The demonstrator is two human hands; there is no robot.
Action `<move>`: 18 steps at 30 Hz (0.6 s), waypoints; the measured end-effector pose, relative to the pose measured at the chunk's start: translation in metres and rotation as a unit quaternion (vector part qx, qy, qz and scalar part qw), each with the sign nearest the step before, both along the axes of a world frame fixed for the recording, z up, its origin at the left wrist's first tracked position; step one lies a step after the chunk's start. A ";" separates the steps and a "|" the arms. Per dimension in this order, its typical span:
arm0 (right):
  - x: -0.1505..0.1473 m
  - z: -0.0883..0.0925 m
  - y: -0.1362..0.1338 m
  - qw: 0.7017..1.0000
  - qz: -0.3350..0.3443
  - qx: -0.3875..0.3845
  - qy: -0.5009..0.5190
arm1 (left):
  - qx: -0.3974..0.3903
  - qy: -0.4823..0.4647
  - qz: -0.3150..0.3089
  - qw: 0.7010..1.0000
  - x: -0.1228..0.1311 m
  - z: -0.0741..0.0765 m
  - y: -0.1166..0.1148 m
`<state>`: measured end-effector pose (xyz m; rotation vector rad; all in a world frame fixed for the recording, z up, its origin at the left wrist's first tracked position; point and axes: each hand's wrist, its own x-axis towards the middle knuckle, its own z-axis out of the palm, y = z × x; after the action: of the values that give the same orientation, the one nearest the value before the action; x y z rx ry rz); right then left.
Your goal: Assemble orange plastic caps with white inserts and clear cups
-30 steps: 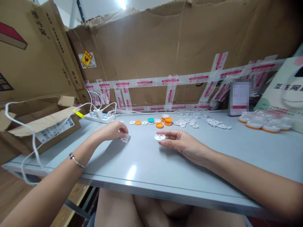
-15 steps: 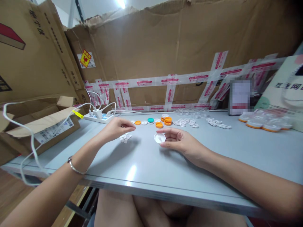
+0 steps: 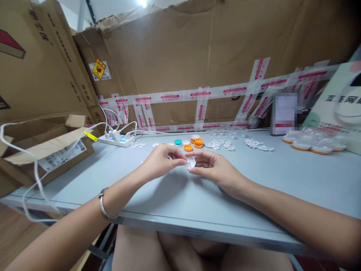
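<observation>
My right hand (image 3: pixel 214 165) holds a white round shallow cup-like part (image 3: pixel 191 162) by its edge, between thumb and fingers, just above the table. My left hand (image 3: pixel 165 160) is closed in a pinch, with its fingertips at the left side of that white part. Whatever those fingertips hold is too small or hidden to make out. Behind the hands stand orange round parts (image 3: pixel 188 148), a stack of orange parts (image 3: pixel 198 143) and a teal round part (image 3: pixel 178 142). White lattice-like pieces (image 3: pixel 220 145) lie in a heap beyond my right hand.
A white power strip (image 3: pixel 117 140) with plugs and cables sits at the back left, beside an open cardboard box (image 3: pixel 64 150). Small white discs (image 3: pixel 138 145) lie near it. More white pieces (image 3: pixel 258 145), a phone-like device (image 3: pixel 284 113) and clear-topped orange-based parts (image 3: pixel 316 142) are at the right.
My left hand has moved right, from above the small white discs to the white round part. My right hand still holds that part, which now looks tilted.
</observation>
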<state>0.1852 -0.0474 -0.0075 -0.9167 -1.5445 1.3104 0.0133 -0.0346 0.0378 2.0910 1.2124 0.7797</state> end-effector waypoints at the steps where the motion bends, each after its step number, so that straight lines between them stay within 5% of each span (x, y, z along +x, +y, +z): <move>1: 0.000 0.000 0.000 1.000 -0.001 -0.002 0.001 | 0.005 -0.001 0.005 1.000 0.000 -0.001 0.000; 9: -0.002 0.002 -0.004 1.000 -0.006 -0.014 0.000 | -0.126 -0.101 -0.002 0.987 -0.003 -0.013 0.001; 13: -0.002 0.001 -0.005 1.000 -0.016 -0.008 -0.007 | -0.121 -0.132 -0.005 0.984 -0.001 -0.018 0.002; 18: -0.003 0.002 -0.002 1.000 -0.018 -0.021 0.003 | -0.133 -0.086 -0.011 0.987 -0.010 0.000 0.008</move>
<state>0.1826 -0.0499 -0.0059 -0.9621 -1.4944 1.3233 0.0037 -0.0269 0.0379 1.7804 1.1297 0.7272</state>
